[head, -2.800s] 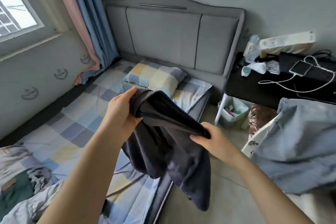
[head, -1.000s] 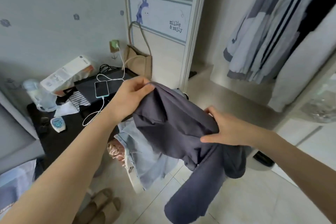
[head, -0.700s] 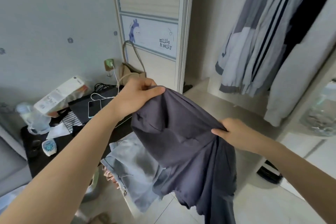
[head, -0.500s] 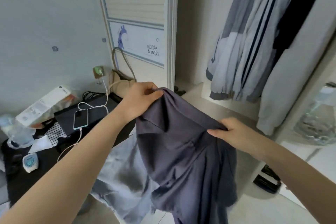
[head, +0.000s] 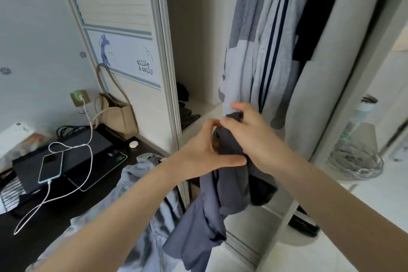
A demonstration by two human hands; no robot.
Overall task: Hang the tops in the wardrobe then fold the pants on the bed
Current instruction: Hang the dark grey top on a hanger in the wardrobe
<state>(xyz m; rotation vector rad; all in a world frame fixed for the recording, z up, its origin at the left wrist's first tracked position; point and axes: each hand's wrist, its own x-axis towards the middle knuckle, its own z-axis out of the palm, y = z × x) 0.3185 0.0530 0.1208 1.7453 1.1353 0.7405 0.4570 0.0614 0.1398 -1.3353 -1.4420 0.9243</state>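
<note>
I have the dark grey top (head: 223,196) bunched between both hands in front of the open wardrobe (head: 198,28). My left hand (head: 205,157) is closed on the gathered cloth from the near side, thumb laid across it; my right hand (head: 249,137) is wrapped over the upper end, fingers curled round a dark fold that pokes out above them. The rest of the top hangs free below, in loose folds, clear of the floor.

It looks like thin, matt woven fabric, soft and light, with no stiffness of its own: it will sag wherever I am not holding it, and it may slide through a loose hold. I would judge the collar or shoulder seams the best places to take it, so it opens out flat for a hanger; I see no hanger here.

Inside the wardrobe hang pale grey and blue garments (head: 260,40), one with dark stripes. On the black desk (head: 66,203) lie a phone (head: 50,166) on a white cable and a crumpled denim piece (head: 141,174).
</note>
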